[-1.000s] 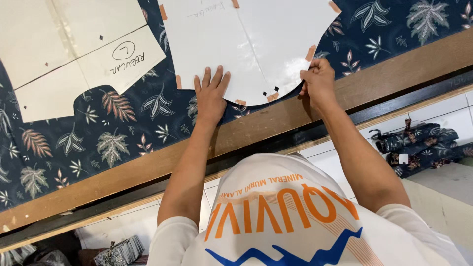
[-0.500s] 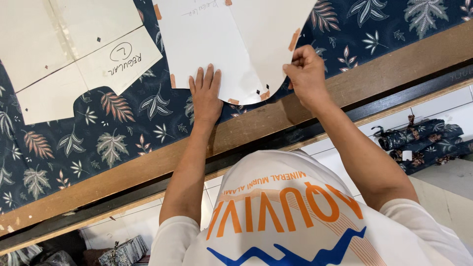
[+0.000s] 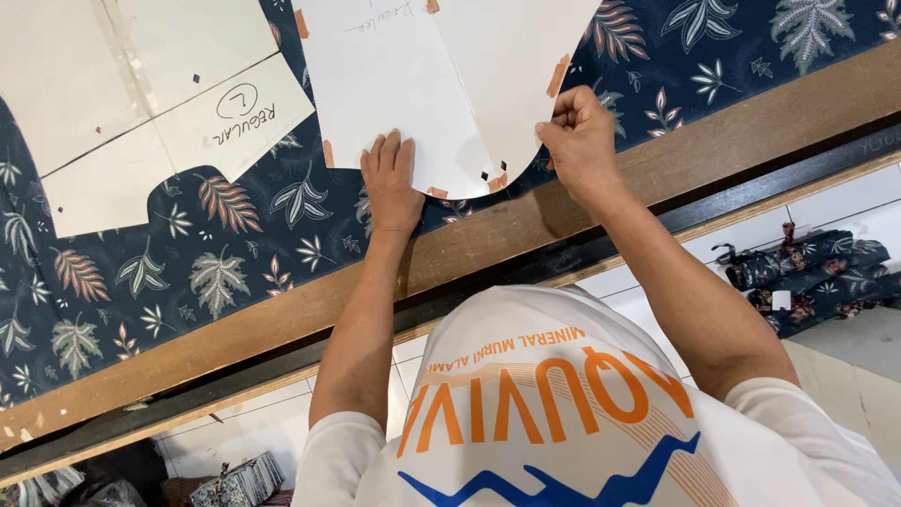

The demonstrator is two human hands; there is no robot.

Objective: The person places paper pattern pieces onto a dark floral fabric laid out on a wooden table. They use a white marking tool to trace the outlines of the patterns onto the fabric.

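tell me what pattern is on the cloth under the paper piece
Dark navy fabric printed with leaves in white, grey-green and orange; clearest in the head view.

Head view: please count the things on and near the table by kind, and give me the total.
Paper patterns: 2, one under the hands and one further along the table
Leaf-print cloth on the table: 1
Wooden table: 1
Cloth bundle on the floor: 1
Hands: 2, left hand flat on the paper, right hand closed at its edge
Total: 7

The scene is lit brightly and evenly from above. The white paper pattern piece (image 3: 441, 84) is nearly overexposed. Soft, short shadows are cast under the hands. Focus is sharp; slight bending is seen at the edges.
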